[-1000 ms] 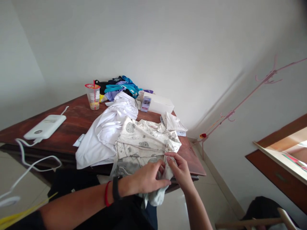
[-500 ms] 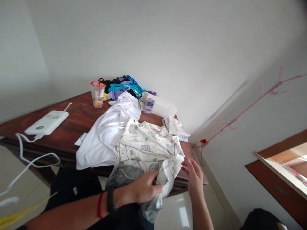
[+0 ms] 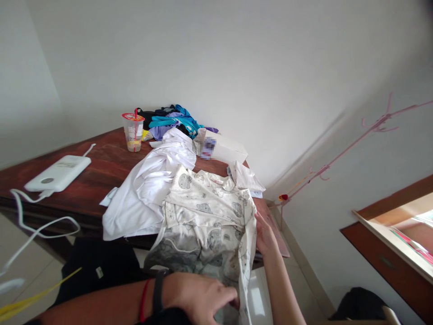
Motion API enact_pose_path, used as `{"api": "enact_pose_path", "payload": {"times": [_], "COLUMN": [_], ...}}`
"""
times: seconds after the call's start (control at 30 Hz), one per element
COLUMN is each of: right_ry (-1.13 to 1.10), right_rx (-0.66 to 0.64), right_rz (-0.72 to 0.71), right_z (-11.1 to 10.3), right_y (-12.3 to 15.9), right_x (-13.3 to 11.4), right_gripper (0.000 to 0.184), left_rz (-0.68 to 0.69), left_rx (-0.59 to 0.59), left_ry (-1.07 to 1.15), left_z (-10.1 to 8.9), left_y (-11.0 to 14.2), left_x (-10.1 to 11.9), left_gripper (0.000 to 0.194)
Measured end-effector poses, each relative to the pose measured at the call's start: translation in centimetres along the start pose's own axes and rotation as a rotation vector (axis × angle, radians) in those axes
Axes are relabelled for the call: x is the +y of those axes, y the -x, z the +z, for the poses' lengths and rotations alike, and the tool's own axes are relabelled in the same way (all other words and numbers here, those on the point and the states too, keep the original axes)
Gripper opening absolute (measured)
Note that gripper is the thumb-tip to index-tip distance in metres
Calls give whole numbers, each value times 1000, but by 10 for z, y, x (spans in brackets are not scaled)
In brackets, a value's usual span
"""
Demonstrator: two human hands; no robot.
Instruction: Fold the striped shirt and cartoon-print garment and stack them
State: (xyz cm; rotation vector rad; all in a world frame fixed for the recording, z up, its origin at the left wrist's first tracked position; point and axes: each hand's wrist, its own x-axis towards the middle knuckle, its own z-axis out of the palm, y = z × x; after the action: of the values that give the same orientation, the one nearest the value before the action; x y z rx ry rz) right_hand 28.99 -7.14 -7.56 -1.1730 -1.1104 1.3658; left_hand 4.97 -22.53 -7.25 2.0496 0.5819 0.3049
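A small white shirt with grey animal prints (image 3: 213,207) lies collar-away at the table's front edge, its lower part hanging over. My left hand (image 3: 203,295), with a dark band and a red cord at the wrist, is low on the shirt, fingers closed on its right-hand edge strip. Higher on that side, my right hand (image 3: 266,234) holds the shirt's edge, its fingertips partly hidden by the cloth. Left of the shirt, a crumpled plain white garment (image 3: 142,194) touches it.
On the dark wooden table (image 3: 101,151) are a white power bank (image 3: 58,173) with a cable, a lidded plastic cup (image 3: 134,133), a heap of coloured clothes (image 3: 179,118), a white box (image 3: 228,148) and a folded pale cloth (image 3: 246,177). A pink coat stand (image 3: 352,142) leans at the right.
The raised, bunched right side of the printed shirt now hangs straighter. My left hand has moved down toward the bottom of the view; my right hand has shifted slightly up along the shirt's side.
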Motion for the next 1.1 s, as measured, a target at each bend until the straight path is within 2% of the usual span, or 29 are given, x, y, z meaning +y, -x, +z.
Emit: {"api": "enact_pose_path", "payload": {"times": [0.1,0.23,0.33,0.47,0.57,0.63,0.67,0.77,0.83,0.9,1.0,1.1], "right_ry": [-65,-229,-265,-209,-110,-47,-27,0,37,140,376,537], "right_rx": [-26,37,-24,-149,-192,-230,-255,-333,-385,-423,-415,-407], "right_rz": [4,-53,-92,-64,-110,-155,-168,-179,-173,-169,-210,-275], "right_z": [6,20,46,91,117,125,126,124,121,118,117,118], "right_y": [1,5,9,8,4,2,1,1,1,0,-2,-2], "right_x": [3,-5,-16,-15,-2,6,8,10,10,12,16,19], "right_gripper": [60,66,70,80,75,72,72,77,81,80,70,61], "left_rz": [-108,-121,-131,-240,-281,-316,-341,-414,-428,-410,-366,-372], "left_rx": [31,228,410,658,690,679,678,672,670,695,687,659], "left_ry": [81,461,709,994,1092,1022,913,439,191,53,-138,-278], "left_z": [-15,-57,-88,-123,-146,-160,-167,-189,-203,-215,-222,-215], "left_y": [2,10,10,-2,-15,-23,-27,-43,-57,-73,-100,-121], "left_x": [2,17,18,-6,-32,-45,-49,-57,-59,-60,-59,-57], "left_gripper": [65,56,54,57,49,59,66,80,83,80,72,74]}}
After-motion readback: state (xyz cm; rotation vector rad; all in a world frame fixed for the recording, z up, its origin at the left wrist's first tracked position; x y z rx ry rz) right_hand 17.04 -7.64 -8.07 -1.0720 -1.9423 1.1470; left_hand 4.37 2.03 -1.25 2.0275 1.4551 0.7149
